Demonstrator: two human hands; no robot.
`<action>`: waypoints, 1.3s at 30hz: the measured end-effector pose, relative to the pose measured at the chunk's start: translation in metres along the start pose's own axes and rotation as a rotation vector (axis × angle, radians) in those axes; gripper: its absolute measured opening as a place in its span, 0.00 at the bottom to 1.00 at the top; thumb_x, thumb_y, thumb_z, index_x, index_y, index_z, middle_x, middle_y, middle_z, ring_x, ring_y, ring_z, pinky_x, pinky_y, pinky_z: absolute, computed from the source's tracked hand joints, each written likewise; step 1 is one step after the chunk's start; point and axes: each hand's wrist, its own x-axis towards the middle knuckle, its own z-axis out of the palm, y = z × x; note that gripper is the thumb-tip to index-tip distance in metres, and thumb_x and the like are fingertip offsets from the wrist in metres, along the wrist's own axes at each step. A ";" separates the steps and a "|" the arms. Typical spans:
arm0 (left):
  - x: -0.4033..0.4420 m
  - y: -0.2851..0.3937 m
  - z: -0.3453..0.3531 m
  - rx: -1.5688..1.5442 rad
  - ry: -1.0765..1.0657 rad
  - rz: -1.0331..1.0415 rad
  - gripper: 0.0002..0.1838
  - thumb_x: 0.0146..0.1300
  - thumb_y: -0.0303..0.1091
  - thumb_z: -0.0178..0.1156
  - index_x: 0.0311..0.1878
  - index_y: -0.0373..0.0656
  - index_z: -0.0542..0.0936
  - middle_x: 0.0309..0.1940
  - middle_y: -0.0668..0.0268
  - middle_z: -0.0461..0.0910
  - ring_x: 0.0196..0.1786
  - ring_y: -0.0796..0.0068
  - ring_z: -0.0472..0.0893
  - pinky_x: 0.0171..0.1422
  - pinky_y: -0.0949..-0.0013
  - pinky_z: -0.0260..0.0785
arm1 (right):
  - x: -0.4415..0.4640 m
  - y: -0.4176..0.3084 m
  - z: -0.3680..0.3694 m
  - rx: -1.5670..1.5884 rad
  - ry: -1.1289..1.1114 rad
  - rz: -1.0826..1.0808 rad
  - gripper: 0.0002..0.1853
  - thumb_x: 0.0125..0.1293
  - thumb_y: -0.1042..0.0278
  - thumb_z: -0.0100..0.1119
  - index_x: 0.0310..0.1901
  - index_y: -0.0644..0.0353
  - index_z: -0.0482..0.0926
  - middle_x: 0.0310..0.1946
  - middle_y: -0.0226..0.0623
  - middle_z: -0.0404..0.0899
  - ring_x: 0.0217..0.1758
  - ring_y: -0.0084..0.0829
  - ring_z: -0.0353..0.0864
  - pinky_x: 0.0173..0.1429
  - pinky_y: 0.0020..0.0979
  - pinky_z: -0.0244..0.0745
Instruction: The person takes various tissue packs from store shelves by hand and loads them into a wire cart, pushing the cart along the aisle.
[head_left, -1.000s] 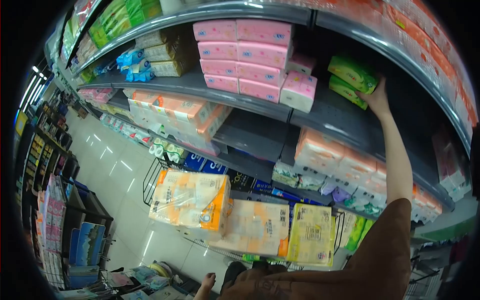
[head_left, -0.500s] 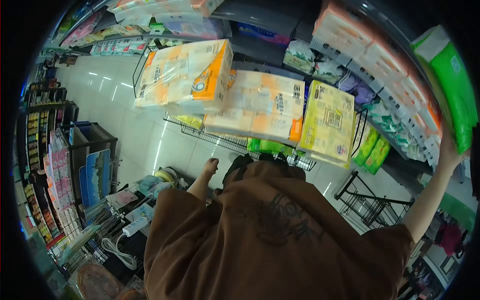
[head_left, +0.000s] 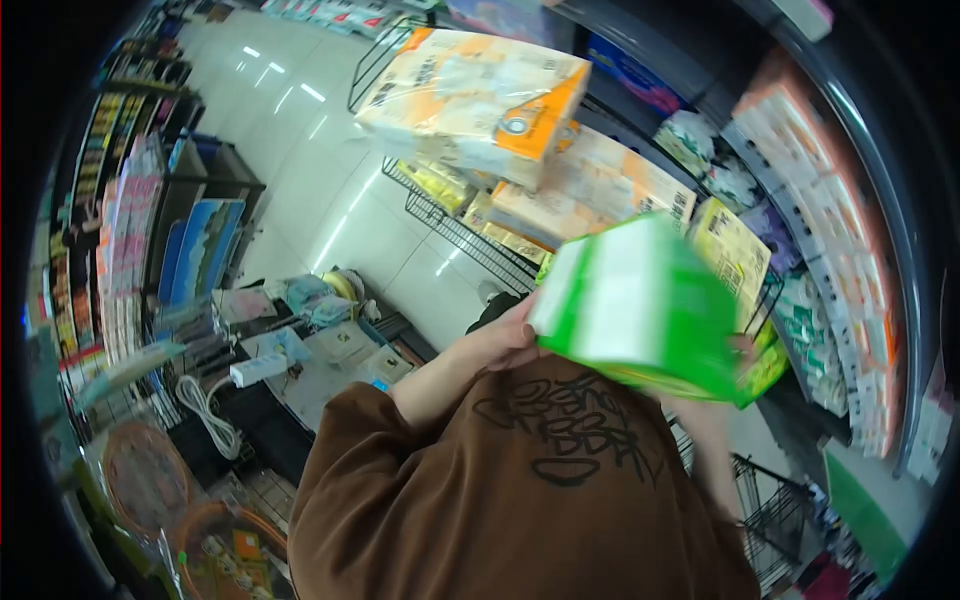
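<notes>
A green and white tissue pack (head_left: 620, 300), blurred by motion, is held in front of my chest. My left hand (head_left: 508, 338) is closed on its left end, with the thumb on the near side. At the pack's right end, the fingers of my right hand (head_left: 743, 352) show only in part, and the pack hides most of that hand. Beyond it, a wire cart (head_left: 460, 232) carries a large orange and white tissue pack (head_left: 465, 90), a second orange and white pack (head_left: 625, 175) and a yellow pack (head_left: 730, 245).
Shelves of packaged tissue (head_left: 825, 200) run along the right. A wire basket frame (head_left: 770, 510) stands low at the right. At the lower left are a white power strip (head_left: 258, 370), its coiled cable (head_left: 208, 415) and racks of goods. Pale tiled floor (head_left: 300, 130) stretches away at upper left.
The green pack has come from the right-hand shelf edge down to my chest in my right hand. My left hand has risen from my side to grip its left end. The view has shifted.
</notes>
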 end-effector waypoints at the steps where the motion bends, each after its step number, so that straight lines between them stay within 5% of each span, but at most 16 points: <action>1: -0.010 -0.005 -0.012 0.036 0.082 -0.013 0.56 0.59 0.56 0.70 0.80 0.50 0.45 0.76 0.58 0.56 0.76 0.56 0.61 0.74 0.47 0.63 | -0.001 -0.006 0.035 0.116 -0.078 0.022 0.38 0.56 0.71 0.76 0.64 0.58 0.60 0.61 0.43 0.71 0.63 0.38 0.73 0.67 0.42 0.69; 5: -0.061 -0.005 -0.043 -0.249 0.286 0.003 0.48 0.53 0.50 0.73 0.74 0.42 0.62 0.68 0.53 0.70 0.70 0.53 0.70 0.74 0.44 0.60 | -0.006 -0.010 0.129 0.782 -0.060 0.196 0.42 0.53 0.72 0.78 0.61 0.55 0.56 0.62 0.46 0.67 0.64 0.38 0.71 0.67 0.42 0.68; 8: -0.095 -0.009 -0.056 -0.157 0.350 0.091 0.47 0.55 0.48 0.71 0.75 0.44 0.60 0.69 0.54 0.68 0.70 0.53 0.69 0.74 0.44 0.61 | -0.007 -0.007 0.147 0.822 -0.149 0.197 0.44 0.49 0.73 0.81 0.59 0.52 0.54 0.64 0.50 0.60 0.67 0.42 0.68 0.68 0.43 0.66; 17: -0.110 0.028 -0.079 -0.140 0.233 0.058 0.53 0.51 0.47 0.73 0.78 0.50 0.56 0.72 0.59 0.64 0.73 0.57 0.65 0.76 0.49 0.57 | 0.072 0.016 0.122 0.033 0.481 0.312 0.48 0.49 0.66 0.80 0.70 0.55 0.59 0.56 0.48 0.65 0.61 0.42 0.69 0.67 0.41 0.65; 20: -0.104 0.045 -0.086 -0.118 0.178 0.001 0.53 0.50 0.48 0.73 0.77 0.49 0.56 0.72 0.59 0.64 0.73 0.57 0.66 0.75 0.49 0.59 | 0.089 -0.001 0.130 -0.501 -0.096 0.267 0.38 0.56 0.62 0.75 0.66 0.59 0.67 0.49 0.46 0.70 0.55 0.41 0.71 0.62 0.40 0.68; 26: -0.091 0.065 -0.094 -0.125 0.061 -0.069 0.57 0.51 0.45 0.73 0.80 0.50 0.48 0.73 0.59 0.61 0.72 0.61 0.66 0.72 0.55 0.64 | 0.077 -0.032 0.126 0.048 0.259 0.354 0.32 0.62 0.67 0.68 0.67 0.61 0.68 0.46 0.42 0.72 0.54 0.38 0.72 0.61 0.38 0.68; 30: -0.076 0.048 -0.115 -0.063 -0.048 -0.152 0.59 0.53 0.50 0.73 0.80 0.48 0.46 0.73 0.59 0.61 0.72 0.62 0.66 0.71 0.57 0.64 | 0.033 -0.078 0.126 0.927 -0.171 0.536 0.32 0.62 0.73 0.67 0.66 0.60 0.66 0.57 0.35 0.72 0.62 0.31 0.72 0.65 0.35 0.69; 34: -0.026 0.070 -0.065 0.076 -0.258 -0.091 0.53 0.61 0.58 0.66 0.79 0.45 0.48 0.73 0.58 0.62 0.70 0.62 0.69 0.70 0.59 0.65 | 0.007 -0.071 0.122 0.789 0.350 0.683 0.32 0.64 0.70 0.66 0.68 0.58 0.65 0.61 0.36 0.70 0.62 0.31 0.73 0.64 0.33 0.71; 39: -0.016 0.072 -0.066 0.110 -0.208 -0.207 0.38 0.73 0.57 0.51 0.76 0.43 0.57 0.72 0.54 0.63 0.67 0.61 0.72 0.68 0.60 0.66 | 0.060 -0.069 0.085 0.542 1.028 0.729 0.31 0.69 0.64 0.62 0.71 0.57 0.65 0.59 0.41 0.74 0.53 0.30 0.80 0.53 0.30 0.78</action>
